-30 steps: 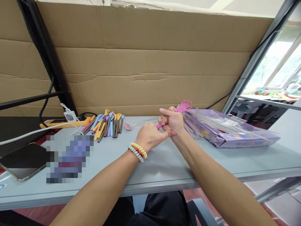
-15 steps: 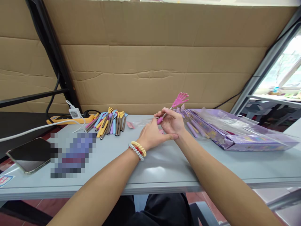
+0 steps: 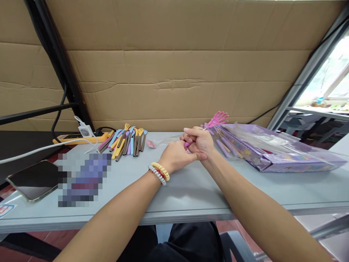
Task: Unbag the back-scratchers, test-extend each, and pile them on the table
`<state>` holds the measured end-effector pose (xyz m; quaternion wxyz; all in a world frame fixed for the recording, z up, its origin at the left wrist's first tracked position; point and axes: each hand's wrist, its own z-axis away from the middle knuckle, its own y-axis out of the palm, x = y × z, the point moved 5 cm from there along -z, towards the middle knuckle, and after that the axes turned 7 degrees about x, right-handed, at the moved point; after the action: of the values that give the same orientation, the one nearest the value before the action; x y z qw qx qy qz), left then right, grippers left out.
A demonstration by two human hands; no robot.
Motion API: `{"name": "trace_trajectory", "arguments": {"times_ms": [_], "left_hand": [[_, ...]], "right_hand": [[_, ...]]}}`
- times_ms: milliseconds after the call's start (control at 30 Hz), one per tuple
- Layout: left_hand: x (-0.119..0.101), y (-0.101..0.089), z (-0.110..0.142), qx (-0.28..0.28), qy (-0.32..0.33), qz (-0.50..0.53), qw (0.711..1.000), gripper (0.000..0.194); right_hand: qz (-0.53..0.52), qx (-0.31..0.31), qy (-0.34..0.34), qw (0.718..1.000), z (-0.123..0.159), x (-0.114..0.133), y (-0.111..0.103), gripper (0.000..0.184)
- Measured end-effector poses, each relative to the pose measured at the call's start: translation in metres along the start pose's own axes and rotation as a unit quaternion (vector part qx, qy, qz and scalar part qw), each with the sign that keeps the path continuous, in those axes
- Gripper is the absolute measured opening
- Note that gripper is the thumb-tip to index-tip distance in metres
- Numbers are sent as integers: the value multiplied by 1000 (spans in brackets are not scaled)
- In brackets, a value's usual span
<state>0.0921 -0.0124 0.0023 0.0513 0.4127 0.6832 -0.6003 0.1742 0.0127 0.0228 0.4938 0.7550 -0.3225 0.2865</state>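
A pink hand-shaped back scratcher (image 3: 217,120) sticks out beyond my right hand (image 3: 201,141), its splayed head pointing up and to the right. The fingers of my right hand are wrapped round its rod. My left hand (image 3: 176,154), with coiled bands at the wrist, is closed at the pink handle (image 3: 187,144); its fingertips are mostly hidden and its thumb lies against the right palm. Behind the left hand a clear plastic bag with a pink label (image 3: 151,144) lies on the table.
To the left lie several back scratchers (image 3: 127,142) in a pile. A yellow power strip (image 3: 79,137), a white cable and a phone (image 3: 36,180) are farther left, beside a blurred-out item (image 3: 85,178). At right stands a purple box (image 3: 272,153) with bagged scratchers (image 3: 225,145) beside it; cardboard (image 3: 174,65) rises behind.
The scratcher's head has moved slightly right and down. My right fingers have closed further round its rod, so less of the metal shows. Both hands have drawn closer together.
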Motion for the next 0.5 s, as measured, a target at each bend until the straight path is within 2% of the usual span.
{"name": "trace_trajectory", "arguments": {"times_ms": [133,233,367,500], "left_hand": [[-3,-5,2,-7,-17,-37,999,53],[-4,-7,2,-16,-28,-65,997,54],[-1,-6,2,-14,-38,-83,996,57],[6,-4,2,-21,-48,-54,997,61]], "right_hand": [[-12,-38,-15,999,2,2,0,56],[-17,-44,-27,999,2,4,0,55],[-15,-34,-31,999,1,4,-1,58],[-13,10,-24,1000,-2,2,-1,61]]}}
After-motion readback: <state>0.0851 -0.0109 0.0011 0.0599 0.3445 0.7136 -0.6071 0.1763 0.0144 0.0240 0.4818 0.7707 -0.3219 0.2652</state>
